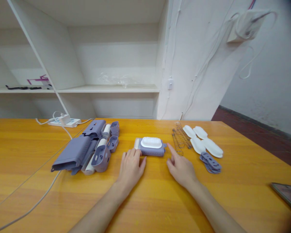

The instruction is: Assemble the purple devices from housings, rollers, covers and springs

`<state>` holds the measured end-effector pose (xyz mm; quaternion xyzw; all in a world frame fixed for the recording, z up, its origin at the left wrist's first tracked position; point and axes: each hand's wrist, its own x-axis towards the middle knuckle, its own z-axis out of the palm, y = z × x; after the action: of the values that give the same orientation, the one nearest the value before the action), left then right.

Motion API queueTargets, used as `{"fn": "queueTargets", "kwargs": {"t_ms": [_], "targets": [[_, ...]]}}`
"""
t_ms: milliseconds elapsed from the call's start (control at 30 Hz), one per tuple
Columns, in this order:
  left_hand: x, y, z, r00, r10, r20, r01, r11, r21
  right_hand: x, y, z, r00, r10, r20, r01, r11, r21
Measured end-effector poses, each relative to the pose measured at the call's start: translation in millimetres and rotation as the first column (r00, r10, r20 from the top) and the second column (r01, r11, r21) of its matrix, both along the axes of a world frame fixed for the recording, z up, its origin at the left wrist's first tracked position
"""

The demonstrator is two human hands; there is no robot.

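A small purple housing with a white bristled insert [151,146] lies on the orange table [145,200] in front of me. My left hand [131,167] rests flat on the table just to its left, fingers stretched toward it and nearly touching its near-left corner. My right hand [179,165] lies on the table to its right, index finger pointing up close to the housing's right end, other fingers loosely curled. Neither hand holds anything.
A heap of purple housings and white rollers [89,147] lies at the left. Metal springs [180,138], white oval pads [203,140] and purple flat pieces [210,162] lie at the right. A power strip [64,121] with cables sits behind. A phone [289,194] lies at the right edge.
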<state>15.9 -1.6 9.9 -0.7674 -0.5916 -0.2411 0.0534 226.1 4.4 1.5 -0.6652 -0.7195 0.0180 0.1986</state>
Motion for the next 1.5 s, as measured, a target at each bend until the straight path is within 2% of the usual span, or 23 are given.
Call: {"fn": "queueTargets", "kwargs": {"t_ms": [133,300,400,500,600,833,967,1133,1333,1500], "targets": [[0,0,0.6,1.0,-0.012,0.028,0.013,1.0,-0.016,-2,0,1.2,0.994,-0.007,0.109,0.01,1.0,-0.027],[-1,1,-1.3,0.997,-0.006,0.08,0.008,1.0,-0.025,0,-1,1.4,0.997,0.03,0.077,-0.031,0.999,0.012],[-2,2,-3.5,0.995,-0.04,0.094,0.044,0.998,-0.046,-2,-4,3.1,0.987,0.151,0.059,-0.154,0.987,0.04],[-3,2,-4.6,0.991,-0.092,0.1,0.1,0.992,-0.071,-7,-10,6.5,0.941,0.326,0.097,-0.332,0.942,0.054],[-3,2,-4.5,0.989,-0.112,0.095,0.119,0.99,-0.08,-12,-15,10.2,0.908,0.392,0.148,-0.404,0.913,0.058],[0,4,-5.4,0.995,-0.086,0.049,0.089,0.993,-0.079,-15,-19,14.3,0.899,0.395,0.188,-0.409,0.911,0.043],[3,0,0.1,0.999,-0.041,0.036,0.042,0.999,-0.017,-16,-19,14.5,0.898,0.401,0.184,-0.412,0.911,0.026],[6,-5,3.4,0.996,-0.088,-0.026,0.088,0.996,0.007,-17,-19,14.2,0.901,0.393,0.183,-0.403,0.915,0.021],[1,4,-13.2,0.999,-0.019,-0.042,0.015,0.997,-0.075,-17,-18,12.2,0.914,0.364,0.181,-0.374,0.927,0.021],[-1,5,-13.8,0.998,-0.047,-0.04,0.041,0.99,-0.135,-17,-17,10.9,0.918,0.356,0.176,-0.365,0.931,0.022]]}}
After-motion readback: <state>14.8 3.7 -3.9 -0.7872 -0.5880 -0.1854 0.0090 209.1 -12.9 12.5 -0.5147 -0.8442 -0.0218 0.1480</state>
